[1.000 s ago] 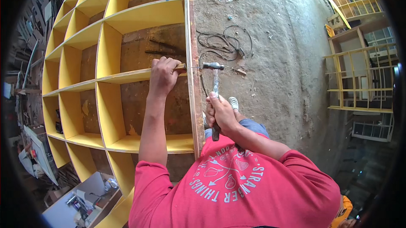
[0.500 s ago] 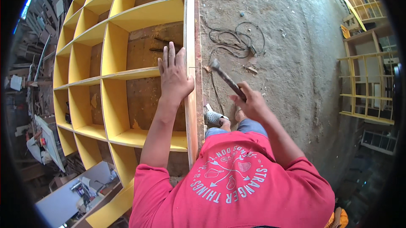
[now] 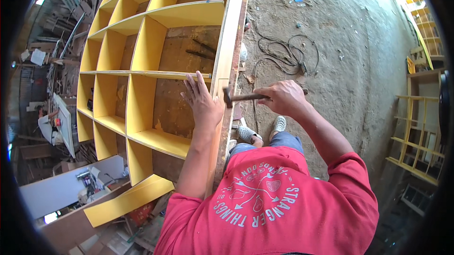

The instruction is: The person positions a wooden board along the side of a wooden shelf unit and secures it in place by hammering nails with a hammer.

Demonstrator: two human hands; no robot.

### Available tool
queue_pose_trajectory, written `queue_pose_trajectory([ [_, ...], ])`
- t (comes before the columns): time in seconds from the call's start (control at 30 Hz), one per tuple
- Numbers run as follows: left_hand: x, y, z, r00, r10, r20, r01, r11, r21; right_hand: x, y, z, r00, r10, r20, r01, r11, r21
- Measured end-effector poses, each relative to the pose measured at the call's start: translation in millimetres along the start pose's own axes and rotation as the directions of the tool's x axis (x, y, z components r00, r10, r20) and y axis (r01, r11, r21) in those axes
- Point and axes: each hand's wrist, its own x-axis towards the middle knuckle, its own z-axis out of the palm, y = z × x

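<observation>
My right hand (image 3: 286, 99) is wrapped round the handle of a hammer (image 3: 248, 97), which lies level and points left. Its head meets, or nearly meets, the outer side of a long wooden strip (image 3: 230, 49); I cannot tell if they touch. That strip runs along the right side of a yellow lattice of compartments (image 3: 150, 47). Just left of the hammer head, my left hand (image 3: 205, 102) rests on the strip with fingers spread, their tips by the end of a yellow divider (image 3: 161, 74). No nail shows.
A coiled black cable (image 3: 283, 51) lies on the dirt floor right of the strip. Dark rods (image 3: 202, 49) sit inside one compartment. A loose yellow board (image 3: 127, 200) is at lower left. More yellow frames (image 3: 416, 134) stand far right. Wood scraps are piled along the left.
The hammer has swung from a raised tilt to level, its head now at the strip. My left hand has slid nearer to me along the strip. The whole view has shifted.
</observation>
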Motion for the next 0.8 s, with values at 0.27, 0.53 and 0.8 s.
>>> queue_pose_trajectory([
  [0.27,11,11,17,0.976,0.100,-0.193,-0.082,0.992,0.100,-14,52,7,0.996,0.015,0.090,-0.057,0.874,0.483],
  [0.53,36,16,9,0.906,0.419,-0.059,-0.390,0.881,0.266,-13,28,117,0.970,0.183,0.158,-0.156,-0.028,0.987],
  [0.8,50,7,17,0.920,0.389,-0.037,-0.382,0.916,0.125,7,1,152,0.964,0.251,0.093,-0.061,-0.130,0.990],
])
